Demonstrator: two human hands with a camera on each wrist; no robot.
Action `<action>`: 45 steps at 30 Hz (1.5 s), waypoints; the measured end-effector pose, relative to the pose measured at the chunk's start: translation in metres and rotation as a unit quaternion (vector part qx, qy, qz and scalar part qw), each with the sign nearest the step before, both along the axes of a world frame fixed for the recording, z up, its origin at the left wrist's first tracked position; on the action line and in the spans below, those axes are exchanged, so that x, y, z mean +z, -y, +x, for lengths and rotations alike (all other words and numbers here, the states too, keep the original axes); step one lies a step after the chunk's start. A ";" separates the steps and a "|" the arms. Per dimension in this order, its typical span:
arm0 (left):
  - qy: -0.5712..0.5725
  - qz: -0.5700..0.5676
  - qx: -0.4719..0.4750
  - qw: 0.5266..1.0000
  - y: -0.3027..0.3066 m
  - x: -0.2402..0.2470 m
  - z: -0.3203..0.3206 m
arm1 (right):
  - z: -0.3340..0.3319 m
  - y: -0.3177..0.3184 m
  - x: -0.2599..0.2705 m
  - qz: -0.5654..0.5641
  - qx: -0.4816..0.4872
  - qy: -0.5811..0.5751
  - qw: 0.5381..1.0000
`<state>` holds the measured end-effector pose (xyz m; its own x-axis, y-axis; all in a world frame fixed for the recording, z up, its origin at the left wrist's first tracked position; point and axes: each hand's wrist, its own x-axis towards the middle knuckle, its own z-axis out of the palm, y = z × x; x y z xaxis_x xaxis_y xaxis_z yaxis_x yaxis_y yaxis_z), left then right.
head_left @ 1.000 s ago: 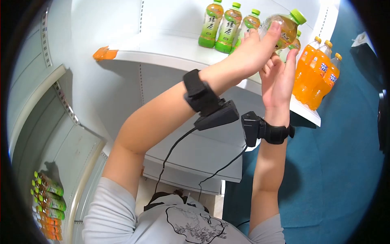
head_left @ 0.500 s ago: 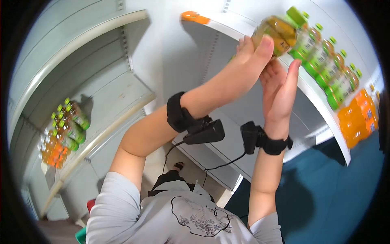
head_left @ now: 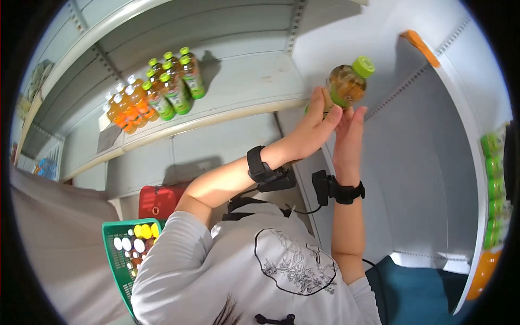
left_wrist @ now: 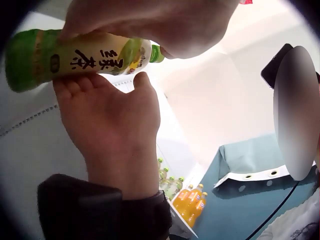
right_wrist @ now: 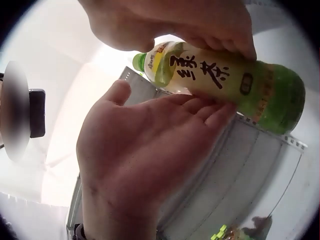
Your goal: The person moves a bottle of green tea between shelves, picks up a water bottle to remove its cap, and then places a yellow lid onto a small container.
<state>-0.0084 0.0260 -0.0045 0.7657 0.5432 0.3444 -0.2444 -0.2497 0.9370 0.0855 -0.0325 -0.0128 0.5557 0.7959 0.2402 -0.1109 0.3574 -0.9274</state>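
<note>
A green-labelled tea bottle (head_left: 346, 86) with a green cap is held up between two hands at the upper centre. My left hand (head_left: 311, 127) presses it from the left, my right hand (head_left: 349, 143) from the right and below. In the left wrist view the left palm (left_wrist: 112, 120) faces the bottle (left_wrist: 95, 55), fingers nearly straight with their tips against its side, thumb near the neck. The right wrist view has the right hand (right_wrist: 150, 145) likewise extended, fingertips on the bottle (right_wrist: 215, 75), its thumb away from it.
Green-capped tea bottles (head_left: 173, 89) and orange drinks (head_left: 127, 108) stand on the left shelf. Another shelf edge (head_left: 468, 114) curves down the right, with tea and orange bottles beyond it. A green basket (head_left: 116, 260) of small bottles and a red object (head_left: 160, 200) are lower left.
The head view has swung left, bringing the left shelf and basket into sight and moving the other shelf to the right edge. Both hands keep the bottle between them.
</note>
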 end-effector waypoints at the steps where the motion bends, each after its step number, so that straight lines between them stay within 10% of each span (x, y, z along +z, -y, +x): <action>1: 0.019 -0.028 0.001 0.999 -0.011 -0.004 -0.010 | -0.007 -0.017 -0.012 0.002 0.009 -0.014 1.000; 17: -0.017 -0.103 0.229 0.968 -0.170 -0.131 -0.137 | -0.107 -0.221 -0.143 -0.106 0.221 -0.082 0.966; 45: 0.020 -0.129 0.349 0.928 -0.241 -0.209 -0.192 | -0.167 -0.321 -0.210 -0.203 0.400 -0.049 0.892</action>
<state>-0.2002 0.2666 -0.2130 0.1854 0.9703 0.1552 -0.1434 -0.1295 0.9811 -0.0813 0.2890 -0.2230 -0.2273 0.9578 -0.1761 -0.2679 -0.2353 -0.9343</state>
